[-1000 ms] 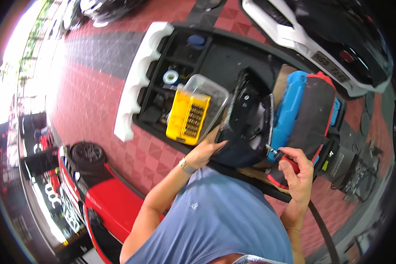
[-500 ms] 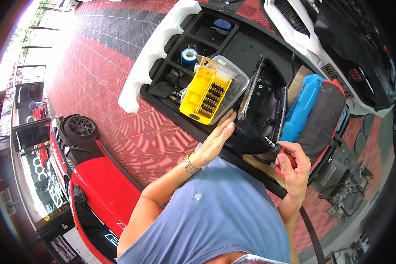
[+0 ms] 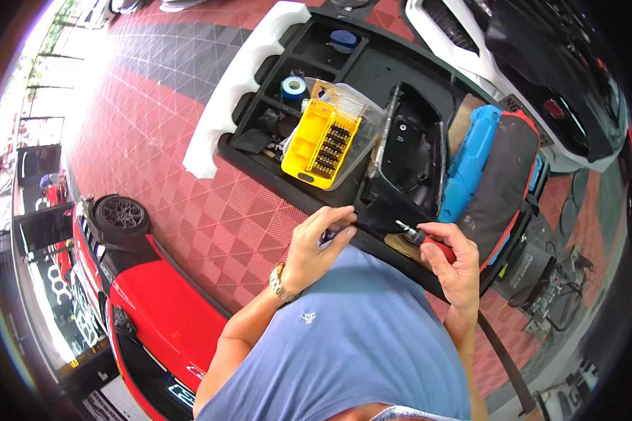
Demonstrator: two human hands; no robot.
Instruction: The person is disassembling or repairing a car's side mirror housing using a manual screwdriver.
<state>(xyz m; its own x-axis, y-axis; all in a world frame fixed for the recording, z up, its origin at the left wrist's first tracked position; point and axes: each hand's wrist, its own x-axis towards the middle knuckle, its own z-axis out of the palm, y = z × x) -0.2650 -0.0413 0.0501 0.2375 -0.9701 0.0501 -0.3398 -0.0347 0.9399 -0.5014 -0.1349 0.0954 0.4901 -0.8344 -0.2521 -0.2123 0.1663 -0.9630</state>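
My left hand is curled at the tray's front edge, below the black housing; what lies within its fingers is hard to make out. My right hand grips a red-handled screwdriver, its metal tip pointing up-left over the housing's lower end. The housing lies in a black compartment tray between a yellow bit case on a clear box and a blue case beside a black-and-red bag.
A blue tape roll and blue round item sit in compartments. White foam lines the left edge. A red vehicle is left, a white-and-black one upper right, a grey machine lower right, on checkered flooring.
My left hand has come down from the housing's left side, its fingers now curled. The screwdriver's tip has swung slightly left and up, away from where it met the housing's rim.
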